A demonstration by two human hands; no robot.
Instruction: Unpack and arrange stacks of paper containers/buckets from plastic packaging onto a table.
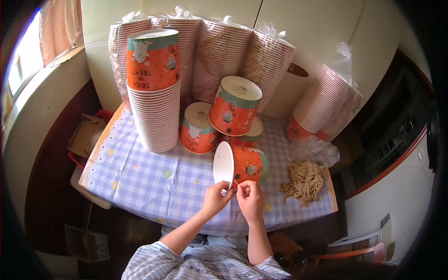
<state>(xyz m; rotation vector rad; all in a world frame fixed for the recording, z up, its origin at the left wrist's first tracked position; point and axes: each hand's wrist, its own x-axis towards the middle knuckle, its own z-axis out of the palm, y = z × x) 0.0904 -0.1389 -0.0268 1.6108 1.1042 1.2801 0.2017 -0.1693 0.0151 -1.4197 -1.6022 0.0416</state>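
An orange paper bucket (250, 164) with a green band lies on its side in front of me, its white mouth facing left. My left hand (216, 199) is closed on the lower part of its rim, with the fingers partly inside the opening. Close beside it, my right hand (251, 201) pinches a short pale bit of cord (237, 183) against the bucket's outer wall, just below the rim. Most of that cord is hidden by the fingers. A small hole shows in the inner wall near the rim. To the right lies a tangled heap of beige cords (304, 183).
Behind stand upside-down buckets (235, 109) and a tall nested stack (154, 114). Plastic-wrapped bucket stacks (219, 51) line the wall, with more bagged stacks (322, 100) at right. A crumpled clear bag (322, 151) touches the cords. A checked cloth (144, 186) covers the table.
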